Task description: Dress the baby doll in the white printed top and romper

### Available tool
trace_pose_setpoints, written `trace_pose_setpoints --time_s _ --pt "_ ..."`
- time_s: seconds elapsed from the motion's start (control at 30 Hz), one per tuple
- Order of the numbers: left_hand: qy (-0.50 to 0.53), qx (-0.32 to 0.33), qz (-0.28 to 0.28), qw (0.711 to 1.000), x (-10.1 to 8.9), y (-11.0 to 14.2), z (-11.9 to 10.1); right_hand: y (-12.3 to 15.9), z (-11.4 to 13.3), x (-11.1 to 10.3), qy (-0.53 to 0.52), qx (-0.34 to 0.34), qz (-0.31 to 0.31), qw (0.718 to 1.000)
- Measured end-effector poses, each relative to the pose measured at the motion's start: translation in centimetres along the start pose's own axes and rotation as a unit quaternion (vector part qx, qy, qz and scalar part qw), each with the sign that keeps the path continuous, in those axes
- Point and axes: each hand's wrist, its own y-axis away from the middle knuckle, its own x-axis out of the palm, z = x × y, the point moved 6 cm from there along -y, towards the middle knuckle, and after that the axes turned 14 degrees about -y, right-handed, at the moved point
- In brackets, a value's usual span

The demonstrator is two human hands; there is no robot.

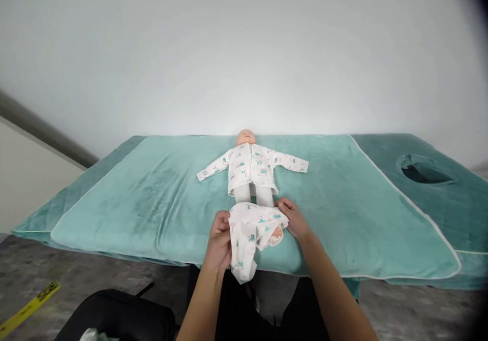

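The 2 hands, left (220, 239) and right (293, 217), pinch opposite sides of the patterned pants (244, 234) at lower centre, the doll's (246, 137) legs pointing straight down between them.

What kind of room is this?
Possibly a massage or care training room: teal padded massage-style bed with a dark face hole, a bald doll in white printed clothes.
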Motion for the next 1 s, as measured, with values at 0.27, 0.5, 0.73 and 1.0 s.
trace_pose_setpoints --time_s 0.27,0.5,0.73,1.0 --pt "-0.18 0.045 0.018 0.982 3.8 -4.1 -3.3 0.3 1.7 1.6 0.14 -0.052 0.026 0.988" --pt "-0.259 0.064 -0.002 0.964 4.5 -3.0 -2.3 1.9 5.0 10.4 0.35 -0.032 0.16 0.922" --pt "-0.164 0.048 -0.056 0.984 2.3 -2.7 -1.3 1.1 3.4 12.9 0.316 0.056 0.184 0.929" --pt "-0.023 -0.086 0.028 0.996 1.2 -1.7 4.1 -2.9 0.9 11.7 0.279 0.064 0.093 0.954"
